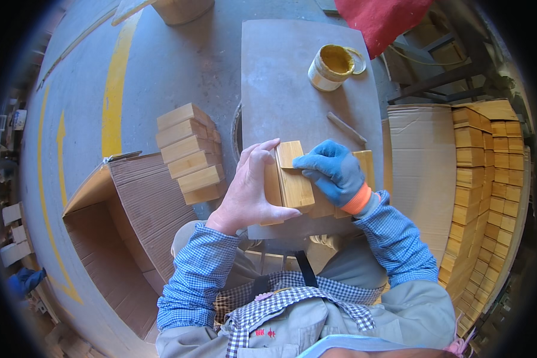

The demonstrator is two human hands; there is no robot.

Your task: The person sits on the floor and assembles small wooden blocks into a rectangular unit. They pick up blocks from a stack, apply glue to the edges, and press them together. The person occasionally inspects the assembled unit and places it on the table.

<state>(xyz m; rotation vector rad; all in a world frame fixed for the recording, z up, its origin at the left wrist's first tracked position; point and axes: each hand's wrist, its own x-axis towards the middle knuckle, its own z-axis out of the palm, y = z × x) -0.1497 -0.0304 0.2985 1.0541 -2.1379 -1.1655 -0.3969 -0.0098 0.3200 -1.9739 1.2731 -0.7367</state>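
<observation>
Basically left hand bare, clamping the bamboo block on edge at bench 6 o'clock, so gloved right hand can press its top face; glue jar open at 1 o'clock, finished blocks stacked at 9.

Frame centre: board with wooden block on its lower end, left hand on block's left, right hand on its right. Open jar on board, upper right; stick below jar. Block stack left of board. Open carton lower left. Stacked blocks far right.
</observation>
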